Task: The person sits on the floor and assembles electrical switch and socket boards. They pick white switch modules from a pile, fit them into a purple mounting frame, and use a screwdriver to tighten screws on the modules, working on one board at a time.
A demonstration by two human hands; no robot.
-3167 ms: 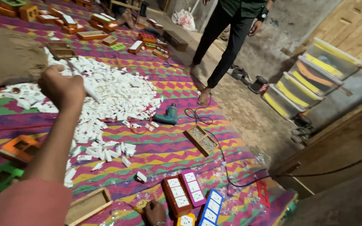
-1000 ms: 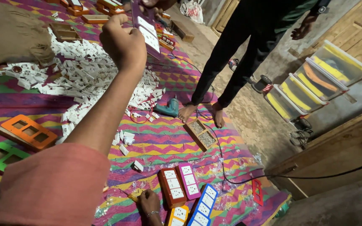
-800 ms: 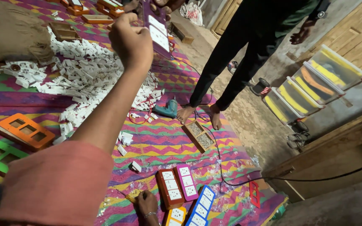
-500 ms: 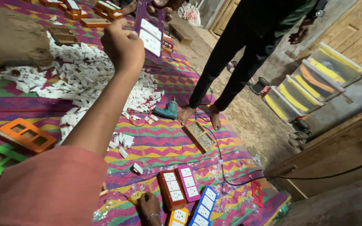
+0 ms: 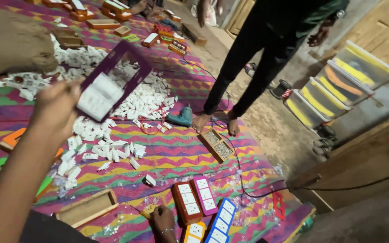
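The left hand [image 5: 52, 110] is gripping a purple frame [image 5: 113, 85], one white insert fitted, above the white pile [image 5: 113, 121]; finished boards [image 5: 194, 202] lying near. The right hand [image 5: 163, 220] is resting, its fingers hidden.

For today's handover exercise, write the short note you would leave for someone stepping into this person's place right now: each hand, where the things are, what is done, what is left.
Left hand: raised, gripping a purple rectangular frame with one white insert fitted; its other opening is empty.
Right hand: low, resting on the striped woven mat beside the red switch board with white sockets.
Pile of loose small white plastic parts lies on the mat ahead; an empty wooden box sits near.
Done: red, pink, blue and yellow boards near the right hand look filled.
Left: the purple frame's empty opening.
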